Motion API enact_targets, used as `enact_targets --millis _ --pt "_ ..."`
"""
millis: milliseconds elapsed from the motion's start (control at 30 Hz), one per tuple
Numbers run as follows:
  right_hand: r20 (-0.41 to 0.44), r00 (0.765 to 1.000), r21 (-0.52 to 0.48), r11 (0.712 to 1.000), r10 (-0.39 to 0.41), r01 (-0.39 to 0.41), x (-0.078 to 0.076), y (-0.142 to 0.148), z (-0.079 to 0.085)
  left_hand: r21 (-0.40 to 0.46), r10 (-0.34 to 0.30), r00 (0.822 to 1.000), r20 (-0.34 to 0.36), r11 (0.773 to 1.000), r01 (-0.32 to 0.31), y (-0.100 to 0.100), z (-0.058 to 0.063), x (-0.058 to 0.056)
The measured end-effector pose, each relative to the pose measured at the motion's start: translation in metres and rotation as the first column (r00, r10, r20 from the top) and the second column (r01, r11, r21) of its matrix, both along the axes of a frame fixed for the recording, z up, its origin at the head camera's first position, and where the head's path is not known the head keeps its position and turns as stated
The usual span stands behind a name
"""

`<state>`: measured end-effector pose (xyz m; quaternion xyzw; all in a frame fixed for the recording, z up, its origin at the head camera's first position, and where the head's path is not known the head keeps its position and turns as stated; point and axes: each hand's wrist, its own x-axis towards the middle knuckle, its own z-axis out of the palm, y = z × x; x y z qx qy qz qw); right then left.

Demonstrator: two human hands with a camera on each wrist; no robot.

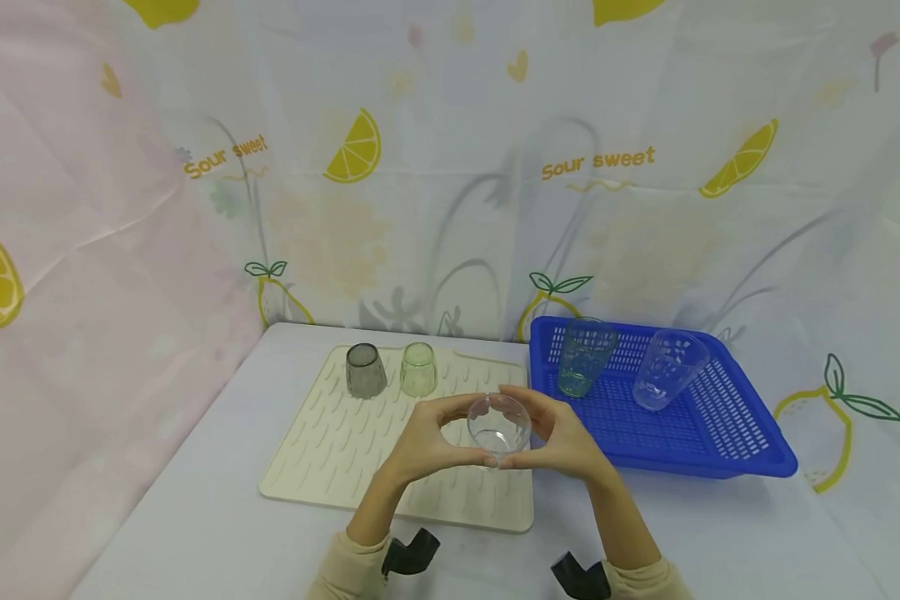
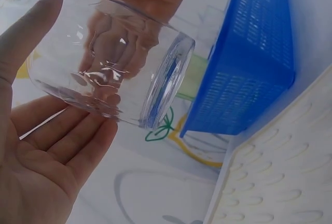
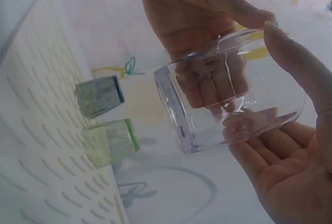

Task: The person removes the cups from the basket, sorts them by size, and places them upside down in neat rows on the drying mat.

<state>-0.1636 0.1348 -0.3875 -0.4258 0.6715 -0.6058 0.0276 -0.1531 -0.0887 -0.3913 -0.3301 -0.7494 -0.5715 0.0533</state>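
A: Grip state?
B: Both occupied. The clear glass (image 1: 498,429) is gripped between the left hand (image 1: 423,437) and the right hand (image 1: 567,437), thumbs on its near side, fingers curled round the far side. Pressure cannot be told.
A: Where's the glass?
B: Held in the air over the right part of the ridged mat (image 1: 322,471), near that mat's right edge. Mouth up, thick base down.
A: Main risk?
B: Slip. Smooth wall; if one hand is relaxed early, the glass could be tipped or dropped. Any wetness would make it worse; none can be confirmed.
A: Clearance right?
B: Tight. The left edge of the blue basket (image 1: 667,465) is just beside the mat. If the right hand is swung wide, the rim could be knocked.
A: Contents?
B: Teal glass (image 1: 587,360) by the basket's far left corner, tilted glass (image 1: 669,371) nearer its far right corner. If the basket is bumped, both could be toppled.
A: Far side of the mat?
B: Grey glass (image 1: 365,372) and green glass (image 1: 418,371), inverted, side by side near the far edge. Chipping likely if they are struck by a low reach.
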Motion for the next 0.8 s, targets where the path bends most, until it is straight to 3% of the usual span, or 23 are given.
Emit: enact_targets --millis 400,800 --pt "0.026 0.999 0.002 0.999 0.037 -0.037 0.0013 0.0016 -0.0045 0.009 -0.037 0.999 0.032 0.999 0.036 0.0020 0.0051 0.0044" --pt "0.065 0.997 -0.042 0.999 0.033 -0.030 0.0062 0.0008 -0.0086 0.002 -0.006 1.000 -0.008 1.000 0.007 0.0037 -0.0013 0.0025"
